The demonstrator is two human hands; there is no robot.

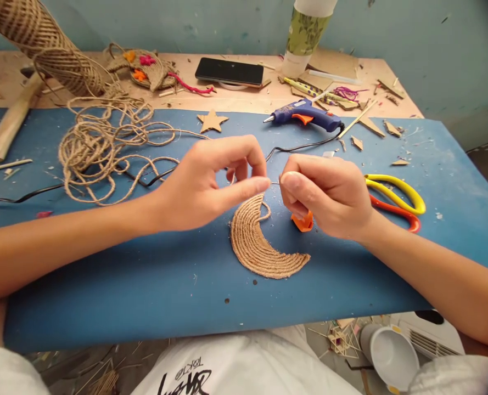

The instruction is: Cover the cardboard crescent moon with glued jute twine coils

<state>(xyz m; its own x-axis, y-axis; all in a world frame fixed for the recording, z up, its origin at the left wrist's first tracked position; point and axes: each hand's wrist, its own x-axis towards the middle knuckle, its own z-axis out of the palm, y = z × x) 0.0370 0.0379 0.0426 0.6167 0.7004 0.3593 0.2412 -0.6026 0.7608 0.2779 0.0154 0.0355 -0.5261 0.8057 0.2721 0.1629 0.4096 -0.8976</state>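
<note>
blue matte work board (104, 285) lies across the lap, with a scuffed teal wall behind it and a bare plywood bench along its far edge. all positions below are given relative to the flat crescent moon wound in tan jute twine (260, 247), which lies flat near the middle of the board.

directly above the upper tip of the crescent, the left hand (202, 186) and the right hand (330, 197) meet. thumb and forefinger of each hand are pinched together on a thin strand, apparently the loose twine end (264, 211) curling off the tip; the strand is too fine to identify with certainty. the right hand also holds a small orange plastic piece (302, 221) under its curled fingers.

risks, as judged:
- pulling the strand hard may lift the outer coil from the crescent, since the rough fibre is bonded only at the surface.
- the blue and orange hot glue gun (305, 116), beyond the crescent, rests on the board with its black cord (301, 146) running behind the hands; a snagged wrist may drag it.
- the loose heap of coarse jute cord (104, 145), far left of the crescent, may tangle.

the yellow and orange handled scissors (396, 200) lie right of the crescent. a plain cardboard star (212, 121) lies beyond it.
</note>
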